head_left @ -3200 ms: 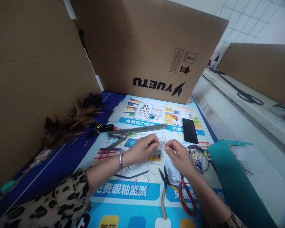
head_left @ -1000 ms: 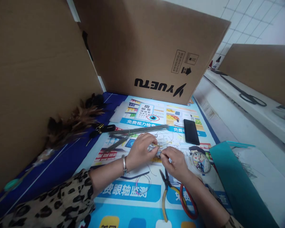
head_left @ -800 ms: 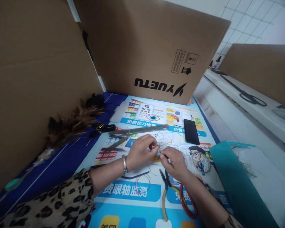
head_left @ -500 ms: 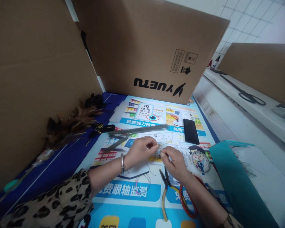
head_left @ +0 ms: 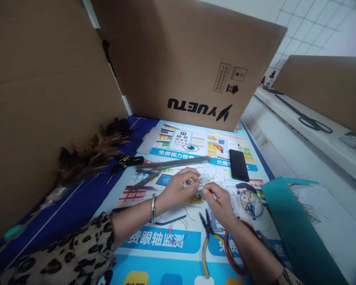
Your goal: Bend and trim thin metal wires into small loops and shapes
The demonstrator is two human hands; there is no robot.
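Observation:
Over the middle of the printed mat, my left hand [head_left: 178,190] and my right hand [head_left: 221,204] almost meet at the fingertips. Both pinch at a small tangle of thin wire [head_left: 199,192], whose shape is too fine to make out. A silver bangle [head_left: 153,208] circles my left wrist. Just beyond the hands lies a bundle of thin grey wires [head_left: 178,162], with loose strands beside it. Long-nose pliers [head_left: 207,229] rest spread apart below my right hand. Red-handled cutters [head_left: 235,253] are partly hidden under my right forearm.
A black phone [head_left: 239,165] and a round clear dish [head_left: 250,202] lie at right, near a teal box [head_left: 296,229]. Brown feathers [head_left: 89,154] and a black key fob [head_left: 135,160] are at left. Cardboard [head_left: 190,59] walls the back and left. Scissors [head_left: 314,123] sit on a ledge.
The left hand's fingers have shifted and lifted slightly around the wire. My right hand has moved a little to the right, still pinching. Nothing else has visibly moved.

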